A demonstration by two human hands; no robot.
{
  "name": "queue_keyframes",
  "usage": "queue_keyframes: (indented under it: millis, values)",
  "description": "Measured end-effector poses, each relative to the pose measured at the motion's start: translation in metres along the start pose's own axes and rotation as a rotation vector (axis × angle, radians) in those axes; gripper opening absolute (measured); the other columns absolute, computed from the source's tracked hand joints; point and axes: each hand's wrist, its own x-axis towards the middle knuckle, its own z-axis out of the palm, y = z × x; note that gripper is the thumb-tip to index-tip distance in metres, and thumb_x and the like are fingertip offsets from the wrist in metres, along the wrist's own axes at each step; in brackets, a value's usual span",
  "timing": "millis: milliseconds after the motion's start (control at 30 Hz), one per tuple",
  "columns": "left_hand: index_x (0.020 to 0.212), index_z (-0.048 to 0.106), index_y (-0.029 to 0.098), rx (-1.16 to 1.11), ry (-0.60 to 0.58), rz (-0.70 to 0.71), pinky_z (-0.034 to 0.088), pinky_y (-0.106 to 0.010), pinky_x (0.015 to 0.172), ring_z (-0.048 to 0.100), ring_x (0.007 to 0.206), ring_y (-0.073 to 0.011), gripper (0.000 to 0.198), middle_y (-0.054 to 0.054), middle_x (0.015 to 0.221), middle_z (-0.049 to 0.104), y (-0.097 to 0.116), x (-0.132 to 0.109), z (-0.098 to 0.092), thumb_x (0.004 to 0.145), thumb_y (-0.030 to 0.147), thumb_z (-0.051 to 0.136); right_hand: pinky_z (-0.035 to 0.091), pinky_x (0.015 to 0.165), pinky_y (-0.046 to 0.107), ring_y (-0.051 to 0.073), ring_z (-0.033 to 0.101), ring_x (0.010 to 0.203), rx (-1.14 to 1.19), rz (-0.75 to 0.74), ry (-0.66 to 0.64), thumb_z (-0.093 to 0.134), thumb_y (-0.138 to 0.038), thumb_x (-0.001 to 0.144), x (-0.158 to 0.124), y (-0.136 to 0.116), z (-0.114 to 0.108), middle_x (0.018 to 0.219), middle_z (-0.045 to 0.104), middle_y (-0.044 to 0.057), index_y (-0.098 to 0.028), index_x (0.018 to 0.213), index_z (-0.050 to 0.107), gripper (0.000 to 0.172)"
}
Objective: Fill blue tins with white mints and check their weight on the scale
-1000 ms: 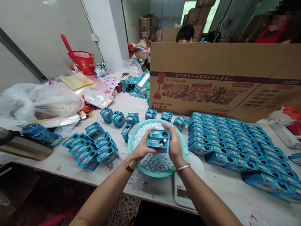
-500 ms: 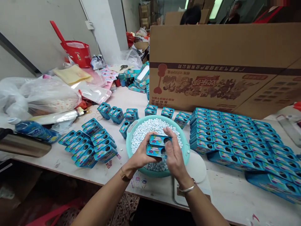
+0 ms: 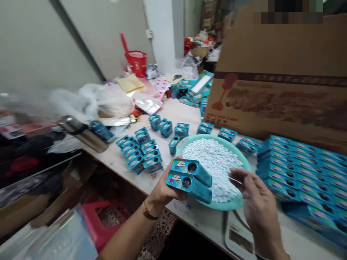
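Observation:
Two small blue candy boxes point(image 3: 189, 177), each with a round hole in its top, are gripped together in my left hand point(image 3: 165, 186). They are tilted over the left front rim of a teal basin point(image 3: 245, 162). Small pale blue-white candies point(image 3: 214, 162) fill the basin. My right hand point(image 3: 257, 198) is apart from the boxes, over the basin's right edge, its fingers curled and slightly blurred; whether anything is between the fingertips I cannot make out. Under the basin's front right stands a white scale point(image 3: 235, 234).
Rows of blue boxes point(image 3: 303, 173) stand at the right, before a large cardboard carton point(image 3: 271, 90). Smaller box groups point(image 3: 143, 151) stand left of the basin. A steel flask point(image 3: 84, 133), a blue bottle point(image 3: 101, 130) and plastic bags point(image 3: 108, 99) lie farther left. A red stool point(image 3: 103, 220) is below.
My view has turned left. The right hand has come off the two boxes and moved right, while the left hand still holds them, now nearer the basin's left front.

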Motion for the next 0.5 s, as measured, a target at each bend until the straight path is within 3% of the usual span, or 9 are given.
queue_keyframes:
  millis: [67, 167, 300, 333, 400, 500]
  values:
    - [0.127, 0.054, 0.027, 0.021, 0.200, 0.064, 0.052, -0.037, 0.089, 0.065, 0.099, -0.0275, 0.102, -0.003, 0.113, 0.067, 0.021, -0.026, -0.023, 0.034, 0.032, 0.096, 0.053, 0.087, 0.043, 0.024, 0.068, 0.091, -0.012, 0.016, 0.043, 0.069, -0.052, 0.081, 0.003, 0.003, -0.002, 0.100, 0.072, 0.008, -0.024, 0.092, 0.071, 0.030]
    - [0.124, 0.054, 0.029, 0.115, 0.545, 0.315, 0.053, -0.037, 0.088, 0.066, 0.093, -0.0238, 0.090, -0.001, 0.108, 0.068, 0.059, -0.058, -0.069, 0.042, 0.027, 0.091, 0.053, 0.090, 0.044, 0.023, 0.067, 0.088, -0.006, 0.055, 0.104, 0.073, -0.054, 0.074, 0.006, 0.004, -0.002, 0.097, 0.070, 0.006, -0.025, 0.084, 0.071, 0.032]
    - [0.110, 0.052, 0.026, 0.273, 0.973, 0.627, 0.051, -0.031, 0.090, 0.064, 0.092, -0.0158, 0.075, 0.002, 0.104, 0.063, 0.093, -0.058, -0.150, 0.043, 0.015, 0.084, 0.051, 0.095, 0.047, 0.024, 0.067, 0.089, -0.025, 0.103, 0.153, 0.075, -0.058, 0.069, -0.006, -0.002, -0.002, 0.096, 0.070, 0.006, -0.025, 0.085, 0.071, 0.037]
    - [0.109, 0.050, 0.025, 0.300, 1.084, 0.646, 0.052, -0.031, 0.089, 0.063, 0.090, -0.0147, 0.077, 0.003, 0.103, 0.062, 0.094, -0.051, -0.171, 0.040, 0.013, 0.082, 0.051, 0.096, 0.048, 0.024, 0.067, 0.088, -0.035, 0.103, 0.163, 0.075, -0.060, 0.068, -0.011, -0.002, -0.004, 0.095, 0.071, 0.006, -0.025, 0.085, 0.071, 0.038]
    - [0.107, 0.047, 0.024, 0.373, 1.282, 0.553, 0.053, -0.030, 0.086, 0.062, 0.085, -0.0127, 0.074, 0.005, 0.099, 0.059, 0.089, -0.035, -0.207, 0.042, 0.010, 0.078, 0.052, 0.095, 0.048, 0.025, 0.068, 0.088, -0.060, 0.097, 0.189, 0.075, -0.062, 0.066, -0.020, 0.001, -0.013, 0.095, 0.072, 0.007, -0.025, 0.086, 0.071, 0.042]
    - [0.103, 0.047, 0.021, 0.415, 1.332, 0.455, 0.055, -0.030, 0.078, 0.060, 0.076, -0.0118, 0.064, 0.007, 0.088, 0.056, 0.079, -0.019, -0.240, 0.048, 0.007, 0.077, 0.055, 0.089, 0.046, 0.025, 0.068, 0.086, -0.083, 0.092, 0.257, 0.078, -0.065, 0.060, -0.032, 0.012, -0.038, 0.093, 0.073, 0.007, -0.025, 0.084, 0.072, 0.047]
